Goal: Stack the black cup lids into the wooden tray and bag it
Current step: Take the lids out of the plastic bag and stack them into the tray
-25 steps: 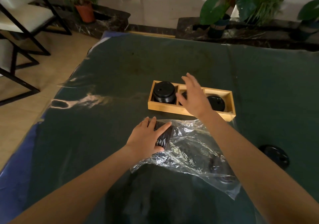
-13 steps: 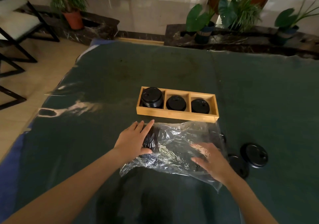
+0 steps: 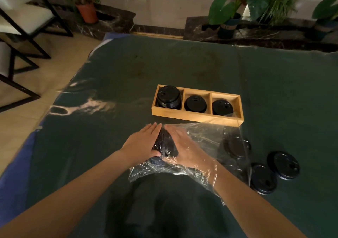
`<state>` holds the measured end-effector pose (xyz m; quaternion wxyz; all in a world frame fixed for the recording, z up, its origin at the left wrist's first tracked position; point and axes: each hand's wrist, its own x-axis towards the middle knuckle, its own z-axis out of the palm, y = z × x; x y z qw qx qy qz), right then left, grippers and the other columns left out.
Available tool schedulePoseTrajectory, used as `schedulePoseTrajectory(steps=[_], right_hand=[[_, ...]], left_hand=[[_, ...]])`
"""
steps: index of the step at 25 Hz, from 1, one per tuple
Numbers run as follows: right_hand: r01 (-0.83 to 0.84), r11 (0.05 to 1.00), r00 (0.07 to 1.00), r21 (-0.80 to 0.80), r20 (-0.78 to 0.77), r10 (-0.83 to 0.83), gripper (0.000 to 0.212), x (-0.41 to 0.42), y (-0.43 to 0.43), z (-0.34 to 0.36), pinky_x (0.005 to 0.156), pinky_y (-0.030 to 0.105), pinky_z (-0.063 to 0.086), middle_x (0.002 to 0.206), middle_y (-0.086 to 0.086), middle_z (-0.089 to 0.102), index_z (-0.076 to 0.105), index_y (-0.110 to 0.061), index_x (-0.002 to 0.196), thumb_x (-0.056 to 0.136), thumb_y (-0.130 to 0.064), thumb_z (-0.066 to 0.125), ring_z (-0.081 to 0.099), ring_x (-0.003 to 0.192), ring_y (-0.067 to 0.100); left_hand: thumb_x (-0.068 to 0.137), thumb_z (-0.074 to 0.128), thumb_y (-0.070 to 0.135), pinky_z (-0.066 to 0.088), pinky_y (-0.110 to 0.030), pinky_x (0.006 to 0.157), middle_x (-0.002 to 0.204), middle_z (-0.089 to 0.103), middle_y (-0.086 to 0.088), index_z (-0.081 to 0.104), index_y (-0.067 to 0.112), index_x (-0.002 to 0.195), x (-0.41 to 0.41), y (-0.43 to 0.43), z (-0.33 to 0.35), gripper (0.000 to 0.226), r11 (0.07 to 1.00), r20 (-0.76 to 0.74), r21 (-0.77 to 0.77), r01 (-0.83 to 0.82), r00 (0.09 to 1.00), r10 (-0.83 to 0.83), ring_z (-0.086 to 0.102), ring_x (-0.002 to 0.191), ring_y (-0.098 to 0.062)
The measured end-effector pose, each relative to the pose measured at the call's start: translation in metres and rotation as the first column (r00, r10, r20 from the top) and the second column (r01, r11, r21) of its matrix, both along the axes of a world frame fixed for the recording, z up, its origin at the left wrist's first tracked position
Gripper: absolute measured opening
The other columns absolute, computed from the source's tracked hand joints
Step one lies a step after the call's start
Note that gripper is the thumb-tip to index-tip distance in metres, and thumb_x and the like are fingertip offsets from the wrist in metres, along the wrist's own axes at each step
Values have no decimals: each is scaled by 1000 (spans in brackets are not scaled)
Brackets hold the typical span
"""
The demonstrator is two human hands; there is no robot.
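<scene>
Half a second ago the right hand [image 3: 184, 146] was lying flat on the near right part of the clear plastic bag [image 3: 204, 146]; now it is reaching inside the bag, film draping over its wrist, and pressing against the right side of a dark stack of lids [image 3: 164, 144] at the bag's left end. Opposite it, the left hand [image 3: 141, 144] is lying outside the film, fingers straight and together, palm against the stack's left side. Both hands are flat and open rather than curled, so the stack is being squeezed between the two palms, and whether any finger is hooking under it cannot be told.

Just beyond the bag, the wooden tray [image 3: 193, 117] is sitting on the dark green table cover [image 3: 109, 127], apart from both hands. Its left compartment is holding a tall pile of black lids [image 3: 168, 96], rising above the rim; the middle and right compartments are each holding a lower pile. To the right of the bag, two loose lids [image 3: 282, 164] are lying flat on the cover, and another lid [image 3: 236, 146] is showing through the film.
</scene>
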<state>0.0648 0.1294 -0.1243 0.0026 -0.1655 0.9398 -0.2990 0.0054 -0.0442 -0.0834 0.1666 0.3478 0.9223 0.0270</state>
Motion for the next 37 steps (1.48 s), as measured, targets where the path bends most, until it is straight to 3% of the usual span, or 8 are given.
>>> schedulePoseTrajectory(steps=[6,11,16,20,25,30,34,37], right_hand=[[0,1000,990,32,-139,4,87,-12,-8,5,110,29,24,134,10,51,38,-6,135,70,-54,69,37,124,17],[39,999,998,-16,-54,-40,85,0,3,-2,111,39,31,136,7,47,36,-11,135,68,-45,76,38,128,18],[97,993,995,-70,1,-97,86,18,16,-2,111,36,30,139,10,43,32,-9,138,70,-41,74,32,126,9],[131,989,982,-74,149,-119,92,22,26,2,109,38,35,141,1,33,20,-24,141,69,-44,72,36,125,12],[61,997,998,46,15,-62,99,21,19,3,108,33,37,142,9,31,23,-11,143,66,-43,76,39,127,20],[104,995,994,-13,23,-103,92,27,24,3,102,34,44,140,8,37,28,-10,138,67,-46,74,45,121,16],[176,984,983,-6,62,-175,92,42,39,-6,108,24,29,140,10,42,25,-12,137,67,-48,73,40,121,7],[274,959,942,-66,221,-254,96,61,53,-24,114,36,31,148,8,34,18,-17,143,70,-43,75,36,134,18]], left_hand=[[82,61,45,17,-33,115,157,15,-7,3,14,148,-6,-6,2,93,999,33,47,9,999,-11,15,144,-21],[81,62,47,20,-34,114,156,23,-6,11,15,147,-7,-2,6,90,1000,29,22,20,999,-21,20,143,-21],[82,60,49,17,-33,115,157,19,-3,12,19,147,-11,-1,9,86,998,23,-7,61,998,-61,16,144,-19],[82,58,50,21,-35,114,157,20,0,15,22,147,-8,0,8,83,998,-4,-16,58,998,-59,17,143,-18],[80,59,53,25,-35,113,156,23,2,19,23,145,-3,3,6,82,999,-52,7,36,998,-35,19,143,-17],[80,60,53,25,-36,113,155,24,2,19,24,145,-3,2,8,82,1000,-43,12,29,999,-29,20,143,-17],[79,60,54,25,-36,112,155,23,2,19,24,145,-2,2,7,83,1000,-39,4,26,999,-26,19,143,-17],[79,59,54,27,-37,112,156,22,2,19,25,145,-2,1,6,83,1000,-47,0,30,998,-30,19,143,-17]])
